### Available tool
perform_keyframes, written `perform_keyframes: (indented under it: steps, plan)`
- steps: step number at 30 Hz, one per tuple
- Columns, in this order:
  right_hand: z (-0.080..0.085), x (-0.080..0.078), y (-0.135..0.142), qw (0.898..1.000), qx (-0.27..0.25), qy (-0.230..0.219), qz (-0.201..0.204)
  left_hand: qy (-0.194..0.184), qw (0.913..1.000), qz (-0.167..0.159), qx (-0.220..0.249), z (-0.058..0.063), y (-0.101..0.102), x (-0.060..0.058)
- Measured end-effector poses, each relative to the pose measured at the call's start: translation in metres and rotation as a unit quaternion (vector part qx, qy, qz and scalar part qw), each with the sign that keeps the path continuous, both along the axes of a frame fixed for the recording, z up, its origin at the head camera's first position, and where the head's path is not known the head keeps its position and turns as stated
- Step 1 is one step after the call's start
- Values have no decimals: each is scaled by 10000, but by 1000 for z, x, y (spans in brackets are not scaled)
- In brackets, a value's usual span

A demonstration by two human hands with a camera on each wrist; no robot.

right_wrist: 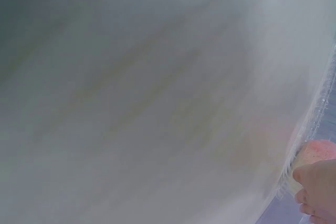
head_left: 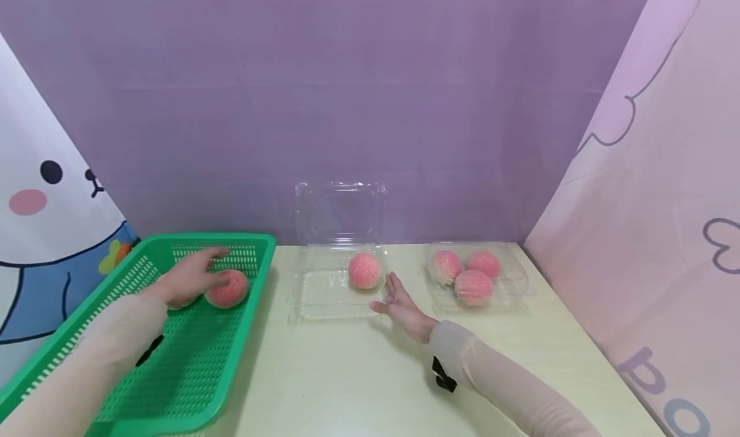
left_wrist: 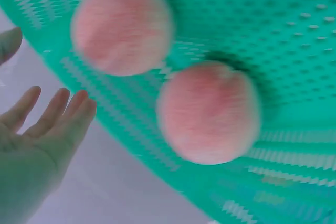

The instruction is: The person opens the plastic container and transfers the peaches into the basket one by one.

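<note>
Inside the green basket [head_left: 245,353], my left hand [head_left: 187,277] is over two pink peaches. One peach [head_left: 228,289] shows beside the thumb; the other peach [left_wrist: 209,113] is mostly hidden under the hand in the head view. The left wrist view shows the fingers [left_wrist: 73,121] loosely spread, apart from both fruits. A single peach [head_left: 365,270] sits at the right side of a clear plastic clamshell box [head_left: 318,289] whose lid stands raised. My right hand [head_left: 407,312], fingers extended, is beside that box's right edge; whether it touches, I cannot tell.
Another clear clamshell box [head_left: 511,289] with three peaches [head_left: 474,288] stands at the right of the pale table [head_left: 335,373]. A purple curtain [head_left: 358,103] hangs behind. Pale sleeve cloth [right_wrist: 157,103] fills most of the right wrist view.
</note>
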State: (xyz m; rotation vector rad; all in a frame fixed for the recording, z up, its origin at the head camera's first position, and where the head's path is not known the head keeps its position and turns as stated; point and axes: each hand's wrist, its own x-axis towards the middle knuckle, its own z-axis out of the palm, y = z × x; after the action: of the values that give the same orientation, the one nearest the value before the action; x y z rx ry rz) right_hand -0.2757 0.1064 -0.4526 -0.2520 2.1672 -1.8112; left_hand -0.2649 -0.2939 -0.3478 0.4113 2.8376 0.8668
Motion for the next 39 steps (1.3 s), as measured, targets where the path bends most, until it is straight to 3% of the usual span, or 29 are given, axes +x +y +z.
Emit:
perform_keyframes:
  steps: [4,8,14,18,28,34,39]
  plan:
    - [2,0,0,10000,-7,-34,31,379,9991,116,-168,21,16,4]
    - [5,0,-1,10000,-20,-14,43,528,9979,101,-357,35,37,7]
    - [6,0,-3,10000,-84,-8,22,715,9946,-377,-644,42,73,17]
    - [4,0,-3,10000,-56,-6,44,607,9946,-529,-650,43,95,18]
    - [3,2,-2,9999,-118,-19,14,693,9875,-967,-1032,41,149,2]
    - [2,2,-2,9999,-97,-23,-36,409,9873,-929,-1225,35,176,-17]
    - [2,2,-1,9999,-101,-63,-79,394,9860,-934,-1322,31,193,-32]
